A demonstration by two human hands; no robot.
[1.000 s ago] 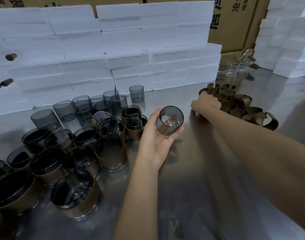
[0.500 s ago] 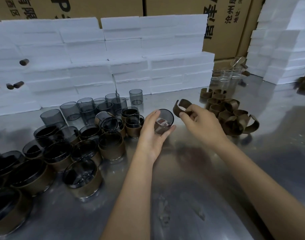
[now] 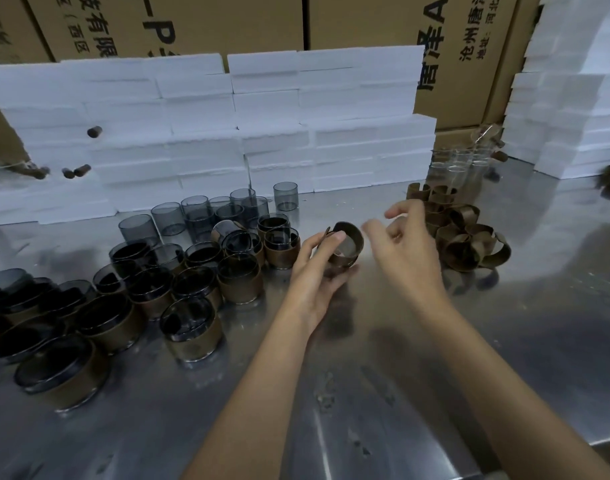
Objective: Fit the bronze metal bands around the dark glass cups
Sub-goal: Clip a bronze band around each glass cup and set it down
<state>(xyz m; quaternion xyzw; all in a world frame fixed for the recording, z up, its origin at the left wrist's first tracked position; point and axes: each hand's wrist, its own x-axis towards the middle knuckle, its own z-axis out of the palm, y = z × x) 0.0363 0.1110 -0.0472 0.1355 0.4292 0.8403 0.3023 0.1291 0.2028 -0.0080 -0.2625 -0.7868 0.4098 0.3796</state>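
A dark glass cup (image 3: pixel 345 249) with a bronze metal band (image 3: pixel 352 237) wrapped round its wall sits in the left hand (image 3: pixel 315 271), held tilted just above the steel table (image 3: pixel 383 393) so that its mouth faces up and toward the camera; the thumb lies across the near rim and the fingers curl under and behind the cup, gripping it. One end of the band sticks out a little past the thumb at the upper left (whether the band is fully closed there I cannot tell). The right hand (image 3: pixel 405 247) is just beside the cup on its right, not touching it — its fingers are loosely spread and slightly bent, blurred, and hold nothing. Behind and to the right of that hand lies a heap of loose bronze bands (image 3: pixel 466 237), open curled strips piled on one another. To the left of the held cup stands a crowd of banded cups (image 3: pixel 192 327), each dark glass with bronze round its lower part, reaching to the left edge of the view. Behind them, nearer the back, stands a cluster of bare smoky cups (image 3: pixel 206 213) without bands. A wall of stacked white foam blocks (image 3: pixel 262 126) runs along the back of the table, with brown cardboard cartons (image 3: pixel 469 46) printed in black behind it — and a second foam stack (image 3: pixel 573 98) rises at the far right. Between the two stacks stand a few clear glasses (image 3: pixel 459 164).
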